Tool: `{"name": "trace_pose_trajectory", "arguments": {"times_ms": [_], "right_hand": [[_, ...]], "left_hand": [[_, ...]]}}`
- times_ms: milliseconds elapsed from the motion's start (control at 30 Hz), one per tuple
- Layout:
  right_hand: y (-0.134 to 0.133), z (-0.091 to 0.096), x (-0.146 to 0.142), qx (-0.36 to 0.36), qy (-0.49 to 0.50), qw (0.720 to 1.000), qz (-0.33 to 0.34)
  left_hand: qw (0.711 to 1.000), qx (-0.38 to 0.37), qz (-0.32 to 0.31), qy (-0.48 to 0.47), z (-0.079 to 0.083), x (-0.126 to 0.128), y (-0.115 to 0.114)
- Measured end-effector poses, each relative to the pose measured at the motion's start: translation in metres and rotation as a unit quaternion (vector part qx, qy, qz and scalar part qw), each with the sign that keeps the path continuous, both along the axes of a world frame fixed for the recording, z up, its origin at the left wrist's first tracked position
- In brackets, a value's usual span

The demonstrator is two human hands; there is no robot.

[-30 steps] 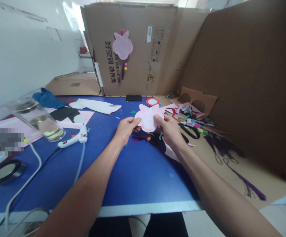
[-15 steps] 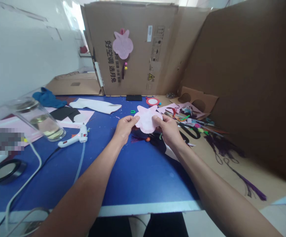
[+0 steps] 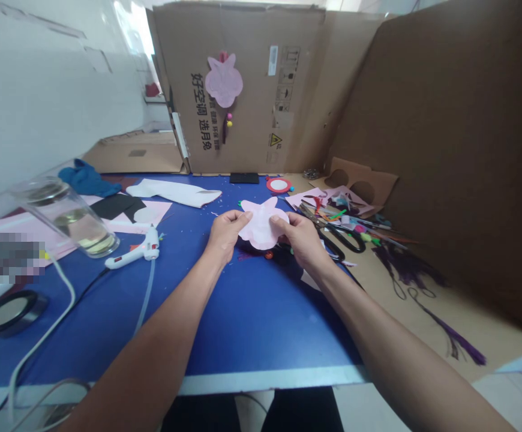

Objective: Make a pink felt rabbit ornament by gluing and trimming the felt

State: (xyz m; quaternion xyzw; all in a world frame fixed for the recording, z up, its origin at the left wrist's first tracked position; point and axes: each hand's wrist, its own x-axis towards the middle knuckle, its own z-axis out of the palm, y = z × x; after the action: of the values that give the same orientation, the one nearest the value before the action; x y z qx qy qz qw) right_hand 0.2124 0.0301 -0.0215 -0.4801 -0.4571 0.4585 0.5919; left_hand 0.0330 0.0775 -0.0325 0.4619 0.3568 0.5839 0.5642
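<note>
Between my hands is a pale pink flower-shaped cutout with two pointed tips at its top. My left hand pinches its left edge, thumb on the front face. Its right edge is gripped by my right hand, thumb likewise on the front. My fingertips behind the cutout are hidden. Just below it, an orange bead with dark purple threads lies on the blue table, partly covered. Close to my right hand are black-handled scissors.
A white glue gun with a cord lies left, near a glass jar and a roll of black tape. A similar pink cutout with beads hangs on the cardboard wall. Scraps and purple tassels lie right.
Both hands still hold the pink cutout. It has shifted slightly left and toward me, now covering more of the bead and threads. More of the scissors shows beside my right hand.
</note>
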Motion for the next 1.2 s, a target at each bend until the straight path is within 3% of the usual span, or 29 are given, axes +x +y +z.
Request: {"name": "trace_pose_trajectory", "arguments": {"times_ms": [167, 800, 967, 1200], "right_hand": [[0.0013, -0.0020, 0.0015, 0.001, -0.001, 1.000, 0.015], [0.0027, -0.0026, 0.0045, 0.031, -0.028, 0.999, -0.022], [0.0024, -0.0019, 0.0051, 0.026, -0.020, 0.999, -0.011], [0.0027, 0.0008, 0.0057, -0.002, 0.006, 1.000, 0.016]], "left_hand": [[1.000, 0.001, 0.011, 0.013, 0.0010, -0.0010, -0.0004], [0.993, 0.009, -0.061, 0.097, 0.0024, 0.0029, -0.0079], [0.995, 0.007, -0.057, 0.083, 0.0015, 0.0034, -0.0072], [0.999, -0.035, -0.007, -0.011, 0.0002, -0.0016, -0.0009]]}}
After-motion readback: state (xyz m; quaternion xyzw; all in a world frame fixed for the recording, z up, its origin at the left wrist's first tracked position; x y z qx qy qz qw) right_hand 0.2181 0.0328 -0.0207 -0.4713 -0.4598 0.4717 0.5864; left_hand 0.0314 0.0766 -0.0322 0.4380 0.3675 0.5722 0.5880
